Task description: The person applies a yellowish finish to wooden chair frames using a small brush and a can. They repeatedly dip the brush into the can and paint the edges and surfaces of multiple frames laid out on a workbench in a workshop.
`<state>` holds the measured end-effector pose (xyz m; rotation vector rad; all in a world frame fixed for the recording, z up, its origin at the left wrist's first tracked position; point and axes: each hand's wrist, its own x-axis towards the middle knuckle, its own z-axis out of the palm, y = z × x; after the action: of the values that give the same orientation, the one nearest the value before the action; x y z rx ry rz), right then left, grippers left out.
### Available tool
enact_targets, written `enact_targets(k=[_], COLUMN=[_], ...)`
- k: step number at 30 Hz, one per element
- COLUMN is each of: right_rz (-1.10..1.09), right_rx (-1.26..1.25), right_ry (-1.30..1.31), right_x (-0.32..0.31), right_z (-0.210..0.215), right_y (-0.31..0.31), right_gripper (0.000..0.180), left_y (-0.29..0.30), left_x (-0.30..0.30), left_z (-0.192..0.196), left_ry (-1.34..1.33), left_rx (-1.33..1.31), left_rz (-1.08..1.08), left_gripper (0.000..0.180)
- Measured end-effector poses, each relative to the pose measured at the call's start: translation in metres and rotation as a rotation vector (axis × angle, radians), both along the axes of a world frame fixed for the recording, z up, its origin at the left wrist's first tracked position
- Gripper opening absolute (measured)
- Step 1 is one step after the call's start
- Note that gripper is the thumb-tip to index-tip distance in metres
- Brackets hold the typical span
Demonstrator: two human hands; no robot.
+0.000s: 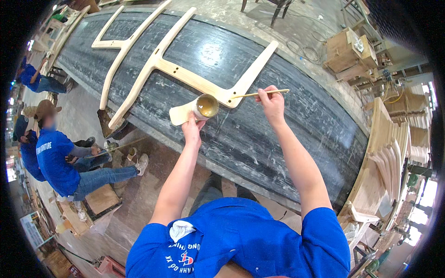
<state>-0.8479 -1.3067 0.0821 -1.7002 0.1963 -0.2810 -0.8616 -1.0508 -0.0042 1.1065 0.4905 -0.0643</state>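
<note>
Nearest, the person's left hand (191,131) is wrapped around a cup (207,107) of amber liquid, on the near side of the near frame (194,79), the landmark here. A flat pale wooden piece (180,114) shows beside the cup, left of it and also on the near side of the frame; whether the hand grips it too cannot be told. The right hand (272,104), just right of the frame's near corner, pinches a thin stick (248,95) whose tip meets that corner beside dark holes. The frame lies on the dark, scuffed tabletop (278,139), which stretches out around it. Left of the frame, off the tabletop, co-workers in blue shirts (58,157) sit; to its right stand stacked wooden parts (387,157). Beyond the frame, on the left, lies a second pale frame (126,45). Farther off, right of and past the near frame, is a wooden box (350,53).
</note>
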Motion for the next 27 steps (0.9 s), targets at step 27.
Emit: enact_targets(k=[27], right_rz=[-0.035], right_rx=[-0.238], right_ry=[-0.008], right_x=[0.032], right_z=[-0.031], right_y=[-0.005], right_gripper=[0.02], left_y=[0.039], left_x=[-0.056], left_z=[-0.024], left_ry=[0.045], left_rx=[-0.009], left_rz=[0.076], left_gripper=[0.039])
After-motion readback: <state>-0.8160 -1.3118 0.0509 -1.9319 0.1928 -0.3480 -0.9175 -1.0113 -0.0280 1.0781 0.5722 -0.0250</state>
